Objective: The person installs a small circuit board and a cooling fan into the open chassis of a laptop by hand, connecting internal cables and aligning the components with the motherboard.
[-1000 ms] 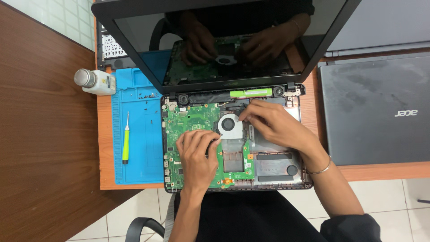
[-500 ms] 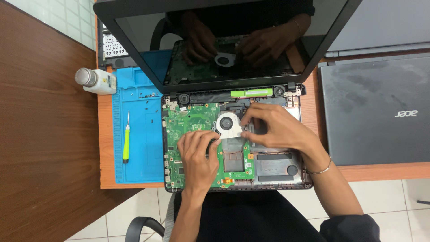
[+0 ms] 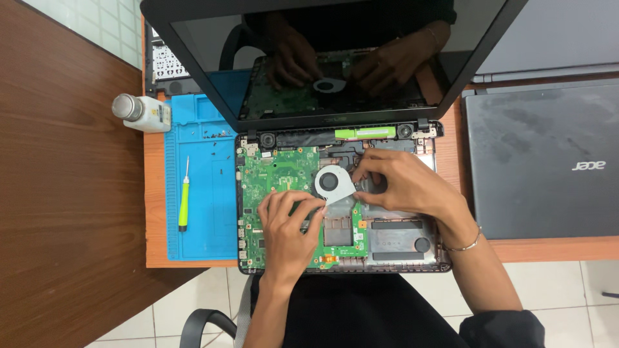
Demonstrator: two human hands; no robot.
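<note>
Pinching the round grey cooling fan (image 3: 334, 183) at mid-frame, above the green circuit board (image 3: 277, 174) of the opened black laptop base (image 3: 412, 241), the left hand (image 3: 290, 229) grips its lower edge while the right hand (image 3: 403, 183) clamps its right side.

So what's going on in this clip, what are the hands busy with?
A person is working on an opened black laptop base with its green circuit board exposed. Both hands are on the round silver cooling fan: the left hand touches its lower edge, the right hand grips its right side. The fan sits over the board, tilted. A green-handled screwdriver lies untouched on the blue work mat, with a white bottle beside it.
</note>
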